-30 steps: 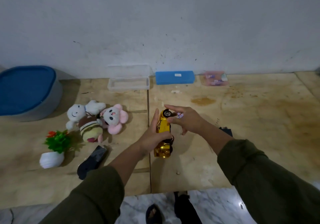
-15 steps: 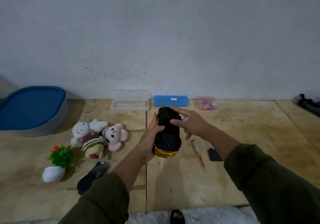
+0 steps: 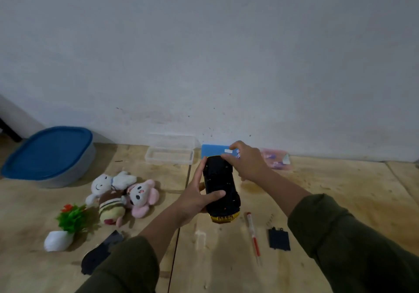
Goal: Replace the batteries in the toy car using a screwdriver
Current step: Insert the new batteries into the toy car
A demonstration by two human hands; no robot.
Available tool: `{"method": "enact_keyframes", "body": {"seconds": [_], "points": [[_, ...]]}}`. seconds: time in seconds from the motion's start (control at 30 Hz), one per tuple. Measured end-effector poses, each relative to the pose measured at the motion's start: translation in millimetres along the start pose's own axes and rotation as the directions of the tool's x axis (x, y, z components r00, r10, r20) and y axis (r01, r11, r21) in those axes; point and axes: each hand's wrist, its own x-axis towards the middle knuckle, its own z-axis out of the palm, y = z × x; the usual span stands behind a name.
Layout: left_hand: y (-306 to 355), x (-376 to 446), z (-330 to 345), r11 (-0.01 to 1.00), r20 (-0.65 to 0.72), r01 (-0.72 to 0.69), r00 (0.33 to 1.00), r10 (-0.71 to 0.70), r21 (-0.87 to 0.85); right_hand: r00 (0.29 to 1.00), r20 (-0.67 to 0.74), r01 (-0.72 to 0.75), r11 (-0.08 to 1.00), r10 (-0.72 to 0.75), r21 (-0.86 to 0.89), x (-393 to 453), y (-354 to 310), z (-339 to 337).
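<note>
The gold toy car (image 3: pixel 221 190) is held above the wooden table, upside down, its black underside facing me and gold bumper toward me. My left hand (image 3: pixel 195 198) grips its left side, thumb across the underside. My right hand (image 3: pixel 246 163) holds the far end, fingers curled over the front. A red-and-clear screwdriver (image 3: pixel 253 236) lies on the table to the right of the car. A black battery cover (image 3: pixel 279 239) lies just right of the screwdriver. A pink packet of batteries (image 3: pixel 277 161) sits by the wall.
Three plush toys (image 3: pixel 122 195) and a small fake plant in a white pot (image 3: pixel 65 227) lie at the left. A black remote (image 3: pixel 102 254) lies near my left sleeve. A blue-lidded tub (image 3: pixel 48 154), a clear tray (image 3: pixel 170 154) and a blue box (image 3: pixel 210 151) line the wall.
The car has turned from its side to fully upside down. The view tilted up, so the screwdriver and battery cover now show. My right hand slid to the car's far end.
</note>
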Motion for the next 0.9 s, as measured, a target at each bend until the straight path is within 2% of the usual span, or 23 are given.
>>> {"method": "enact_keyframes", "body": {"seconds": [0.1, 0.2, 0.3, 0.43, 0.57, 0.7, 0.8, 0.9], "points": [[2, 13, 11, 1.000, -0.025, 0.016, 1.000, -0.016, -0.005, 0.979, -0.191, 0.074, 0.996, -0.065, 0.040, 14, -3, 2], [3, 22, 22, 0.999, -0.036, 0.032, 0.999, -0.032, -0.001, 0.967, -0.204, 0.147, 0.989, -0.150, -0.030, 14, -8, 10], [4, 30, 25, 1.000, -0.023, 0.023, 0.999, -0.023, -0.001, 0.965, -0.180, 0.183, 0.982, -0.189, -0.050, 14, -7, 22], [7, 38, 11, 0.999, 0.001, 0.033, 0.999, -0.033, 0.036, 0.981, -0.131, 0.146, 0.989, -0.141, 0.029, 23, -2, 26], [9, 41, -7, 0.997, 0.017, 0.042, 0.999, -0.043, 0.064, 0.992, 0.091, 0.086, 0.994, -0.091, 0.061, 27, -8, 20], [15, 42, -29, 0.996, 0.020, 0.055, 0.998, -0.056, 0.071, 0.966, 0.249, 0.073, 0.997, -0.067, -0.014, 28, -24, 19], [22, 41, -43, 0.994, 0.016, 0.031, 0.999, -0.033, 0.103, 0.968, 0.250, 0.042, 0.999, -0.034, -0.026, 29, -35, 21], [29, 38, -57, 0.992, 0.016, 0.009, 1.000, -0.011, 0.128, 0.986, 0.167, 0.006, 0.999, -0.013, 0.041, 28, -42, 26]]}}
